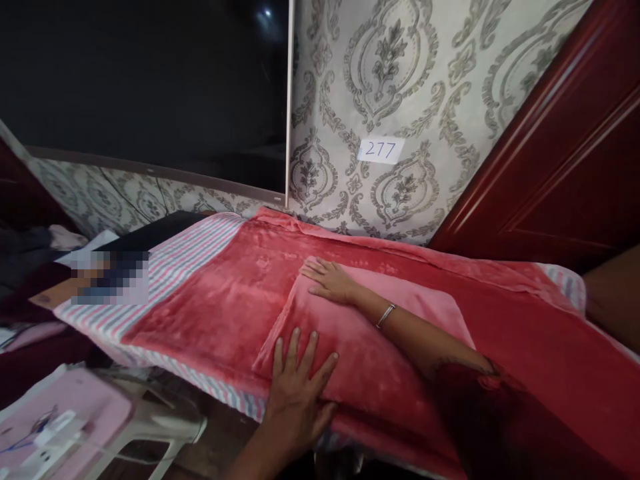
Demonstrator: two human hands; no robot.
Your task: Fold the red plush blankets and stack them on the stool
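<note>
A folded pink plush cloth [360, 347] lies on a red plush blanket [225, 293] that covers a table. My left hand [297, 383] rests flat on the near left corner of the folded cloth, fingers spread. My right hand [330, 280] lies flat on the far left corner of the cloth, fingers stretched out. A thin bracelet [385, 315] sits on my right wrist. Neither hand holds anything.
A striped sheet [185, 257] shows under the blanket at the left. A dark screen [145, 87] hangs on the patterned wall, beside a paper label reading 277 [381, 149]. A red door [565, 153] stands at right. A white plastic chair [150, 427] sits at lower left.
</note>
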